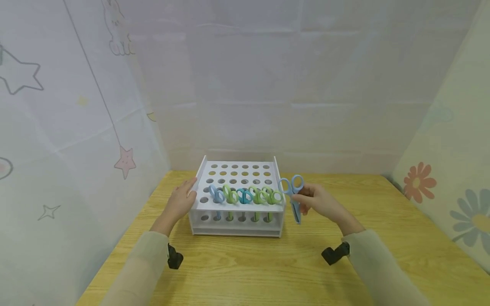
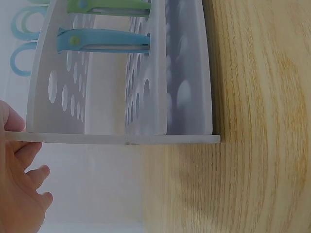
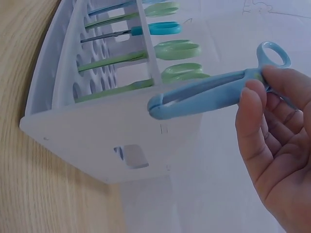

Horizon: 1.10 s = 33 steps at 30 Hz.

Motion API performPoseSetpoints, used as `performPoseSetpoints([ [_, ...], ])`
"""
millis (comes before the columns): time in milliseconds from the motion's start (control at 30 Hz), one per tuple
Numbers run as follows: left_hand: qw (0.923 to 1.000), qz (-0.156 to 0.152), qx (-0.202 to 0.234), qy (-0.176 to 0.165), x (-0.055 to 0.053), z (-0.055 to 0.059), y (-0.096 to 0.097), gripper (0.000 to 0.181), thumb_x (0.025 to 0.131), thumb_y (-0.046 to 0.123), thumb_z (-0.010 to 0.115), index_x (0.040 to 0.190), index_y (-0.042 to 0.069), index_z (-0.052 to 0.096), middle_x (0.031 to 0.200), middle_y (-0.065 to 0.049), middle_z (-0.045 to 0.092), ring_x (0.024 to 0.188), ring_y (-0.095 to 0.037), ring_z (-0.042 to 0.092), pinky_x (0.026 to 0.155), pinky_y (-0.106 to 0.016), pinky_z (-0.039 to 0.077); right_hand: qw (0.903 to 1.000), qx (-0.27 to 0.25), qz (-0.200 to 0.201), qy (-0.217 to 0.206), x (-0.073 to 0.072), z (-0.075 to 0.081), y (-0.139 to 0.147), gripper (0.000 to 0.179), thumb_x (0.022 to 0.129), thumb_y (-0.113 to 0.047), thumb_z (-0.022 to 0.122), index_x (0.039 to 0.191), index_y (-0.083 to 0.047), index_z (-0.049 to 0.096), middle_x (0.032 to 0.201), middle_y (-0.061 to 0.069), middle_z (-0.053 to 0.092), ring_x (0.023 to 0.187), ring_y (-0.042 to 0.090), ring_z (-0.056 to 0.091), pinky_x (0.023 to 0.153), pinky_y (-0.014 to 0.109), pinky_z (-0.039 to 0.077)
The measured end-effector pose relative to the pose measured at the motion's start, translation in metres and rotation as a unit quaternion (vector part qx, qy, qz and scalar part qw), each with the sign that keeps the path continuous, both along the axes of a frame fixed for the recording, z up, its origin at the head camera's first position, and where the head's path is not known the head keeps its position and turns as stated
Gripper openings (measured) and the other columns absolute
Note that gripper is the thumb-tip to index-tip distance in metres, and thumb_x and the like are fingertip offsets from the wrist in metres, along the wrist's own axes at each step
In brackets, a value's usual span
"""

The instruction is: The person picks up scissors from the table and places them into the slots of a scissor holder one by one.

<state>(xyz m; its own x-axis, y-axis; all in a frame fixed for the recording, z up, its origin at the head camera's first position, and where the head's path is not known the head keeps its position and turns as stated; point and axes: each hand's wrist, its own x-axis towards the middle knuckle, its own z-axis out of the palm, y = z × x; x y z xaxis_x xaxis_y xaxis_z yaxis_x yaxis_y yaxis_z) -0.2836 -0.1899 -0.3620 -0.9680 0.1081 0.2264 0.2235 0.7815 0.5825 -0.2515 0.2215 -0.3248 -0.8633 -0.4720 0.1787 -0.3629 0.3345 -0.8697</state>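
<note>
A white rack with rows of round holes stands on the table. Along its front rows, several scissors hang handles up: light-blue scissors at the left, teal scissors amid green ones. My left hand grips the rack's left side panel by its upper edge, thumb on the inner side and fingers outside. Off the rack's right side, my right hand pinches another pair of light-blue scissors near the pivot between thumb and fingers. Their handle loops point up and the blades down, beside the rack.
The wooden table extends in front of the rack and to both sides. A pale cloth backdrop hangs behind, with patterned sheets at left and right. Each wrist carries a small black camera.
</note>
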Motion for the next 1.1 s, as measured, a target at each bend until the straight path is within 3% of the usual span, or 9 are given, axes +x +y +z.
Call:
performPoseSetpoints([
  [433,1.0,-0.001,0.001,-0.008,-0.001,0.0,0.0,0.054,0.092,0.02,0.033,0.144,0.008,0.03,0.147,-0.012,0.028,0.136,-0.033,0.013,0.108,-0.053,0.005,0.9994,-0.021,-0.027,-0.001,-0.005,0.012,-0.018,0.032,0.092,-0.026,0.057,0.094,0.005,0.058,0.07,0.017,0.06,0.06,0.028,0.06,0.062,0.043,0.054],
  [733,1.0,0.004,0.001,-0.008,-0.001,0.0,-0.001,0.054,0.092,0.02,0.034,0.144,0.008,0.031,0.147,-0.012,0.029,0.136,-0.034,0.014,0.108,-0.053,0.006,0.9991,-0.038,-0.019,-0.004,-0.006,0.022,-0.032,0.026,0.093,-0.021,0.054,0.093,0.005,0.058,0.071,0.018,0.061,0.062,0.031,0.061,0.064,0.045,0.054],
  [967,1.0,0.0,-0.002,0.0,-0.002,-0.001,-0.001,0.053,0.092,0.019,0.034,0.144,0.006,0.031,0.146,-0.013,0.03,0.136,-0.034,0.016,0.109,-0.049,0.004,0.9984,-0.057,-0.003,-0.002,-0.004,0.033,-0.045,0.019,0.095,-0.012,0.051,0.092,0.007,0.054,0.071,0.025,0.06,0.064,0.042,0.059,0.063,0.048,0.054],
  [1100,1.0,0.003,0.001,-0.003,-0.003,-0.001,0.0,0.053,0.092,0.019,0.035,0.144,0.007,0.031,0.146,-0.013,0.03,0.136,-0.033,0.016,0.109,-0.049,0.005,0.998,-0.062,-0.003,-0.005,-0.007,0.034,-0.048,0.022,0.094,-0.016,0.051,0.092,0.006,0.054,0.071,0.023,0.06,0.063,0.039,0.06,0.065,0.052,0.052],
])
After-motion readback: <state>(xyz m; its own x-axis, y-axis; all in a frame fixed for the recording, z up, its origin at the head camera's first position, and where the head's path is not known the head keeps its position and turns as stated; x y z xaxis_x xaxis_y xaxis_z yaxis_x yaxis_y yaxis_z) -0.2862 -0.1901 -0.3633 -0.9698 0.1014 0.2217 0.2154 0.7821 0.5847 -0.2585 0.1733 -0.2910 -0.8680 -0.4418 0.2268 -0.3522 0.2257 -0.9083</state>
